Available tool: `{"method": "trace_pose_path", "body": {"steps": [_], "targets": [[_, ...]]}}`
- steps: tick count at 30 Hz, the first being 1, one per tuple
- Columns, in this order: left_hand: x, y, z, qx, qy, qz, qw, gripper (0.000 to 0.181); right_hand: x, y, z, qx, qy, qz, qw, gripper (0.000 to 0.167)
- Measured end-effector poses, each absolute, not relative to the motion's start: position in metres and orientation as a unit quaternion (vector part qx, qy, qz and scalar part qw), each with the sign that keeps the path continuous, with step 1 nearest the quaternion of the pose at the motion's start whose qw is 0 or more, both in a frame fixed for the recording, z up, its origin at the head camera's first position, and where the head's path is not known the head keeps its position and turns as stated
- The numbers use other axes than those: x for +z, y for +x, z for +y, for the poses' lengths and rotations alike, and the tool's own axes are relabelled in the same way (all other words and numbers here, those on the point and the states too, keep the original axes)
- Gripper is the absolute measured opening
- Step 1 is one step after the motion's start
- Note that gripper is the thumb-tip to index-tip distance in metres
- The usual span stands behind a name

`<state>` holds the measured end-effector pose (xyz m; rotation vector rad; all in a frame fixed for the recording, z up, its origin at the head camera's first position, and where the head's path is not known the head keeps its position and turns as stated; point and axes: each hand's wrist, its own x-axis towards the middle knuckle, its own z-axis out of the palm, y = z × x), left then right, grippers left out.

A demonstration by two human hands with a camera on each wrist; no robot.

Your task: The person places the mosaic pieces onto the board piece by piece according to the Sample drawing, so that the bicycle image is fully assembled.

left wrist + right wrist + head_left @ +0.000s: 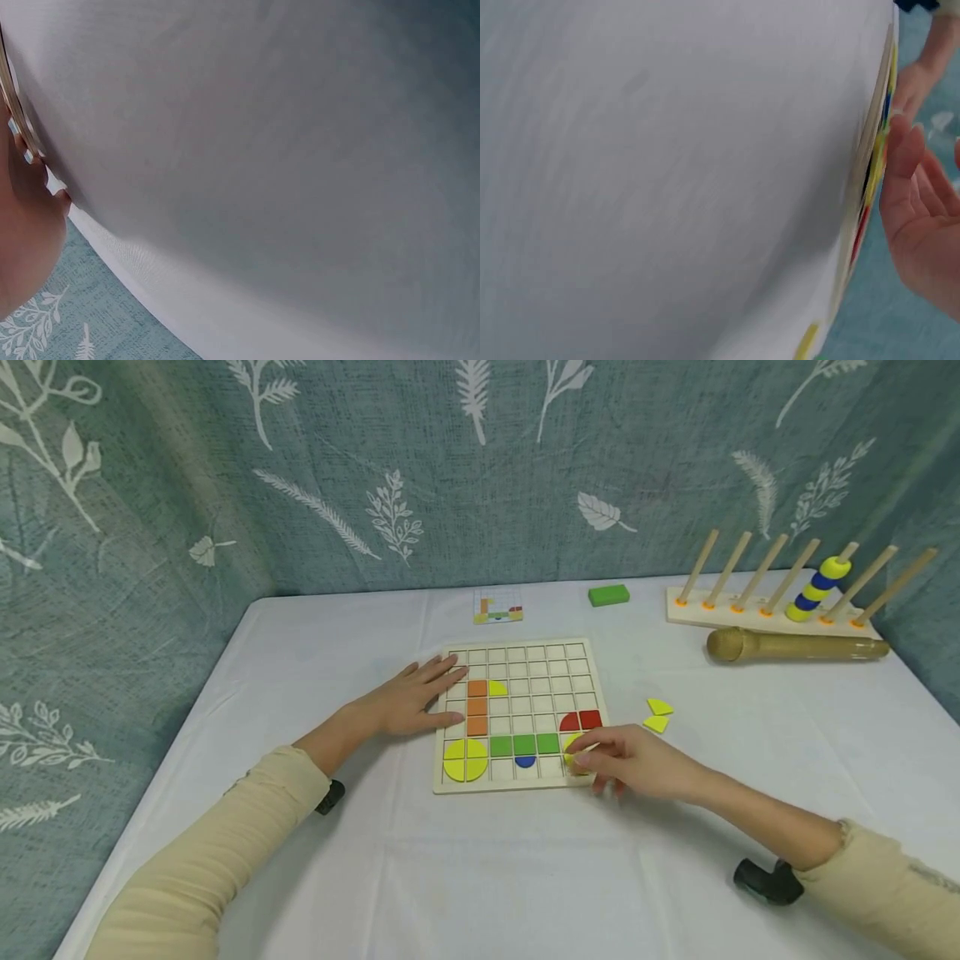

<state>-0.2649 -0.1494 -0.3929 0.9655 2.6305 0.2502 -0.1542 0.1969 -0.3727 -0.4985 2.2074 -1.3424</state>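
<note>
A wooden grid board (517, 790) lies flat on the table, holding flat coloured pieces. My left hand (412, 697) rests on its left side with fingers spread; the left wrist view shows that hand (30, 225) at the board's edge. Over the lower right corner, my right hand (637, 760) has thumb and fingers loosely bent beside yellow pieces (572, 745), partly covering them. In the right wrist view, this hand's fingertips are close to the board edge (855, 180). The board carries three orange squares (477, 707), three green squares (523, 745), red pieces (590, 719), a blue half-circle (525, 762) and a yellow circle (465, 760).
Two loose yellow pieces (657, 723) lie right of the board. Behind it are a small pattern card (497, 607) and a green block (608, 595). A peg stand (678, 595) with yellow and blue beads is at back right, with a brown microphone-shaped object (795, 647) before it.
</note>
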Motion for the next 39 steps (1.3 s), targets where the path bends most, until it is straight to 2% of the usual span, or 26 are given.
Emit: {"method": "trace_pose_path", "body": {"steps": [5, 11, 18, 25, 32, 39], "targets": [[-0.394, -0.265, -0.15, 0.087, 0.337, 0.923, 0.165, 0.081, -0.372, -0.169, 0.221, -0.518, -0.145, 0.806, 0.247, 0.034], [-0.393, -0.265, -0.149, 0.084, 0.34, 0.922, 0.164, 0.081, -0.368, -0.188, 0.259, -0.523, -0.087, 0.821, 0.21, 0.044], [-0.391, -0.265, -0.148, 0.081, 0.343, 0.922, 0.163, 0.081, -0.368, -0.192, 0.287, -0.502, -0.076, 0.841, 0.185, 0.047], [-0.386, -0.264, -0.148, 0.093, 0.345, 0.92, 0.16, 0.08, -0.366, -0.191, 0.292, -0.485, -0.077, 0.849, 0.194, 0.047], [-0.389, -0.264, -0.149, 0.084, 0.334, 0.924, 0.168, 0.082, -0.365, -0.191, 0.29, -0.453, -0.098, 0.871, 0.162, 0.044], [-0.388, -0.263, -0.149, 0.094, 0.337, 0.921, 0.171, 0.081, -0.366, -0.19, 0.286, -0.437, -0.104, 0.875, 0.181, 0.038]]}}
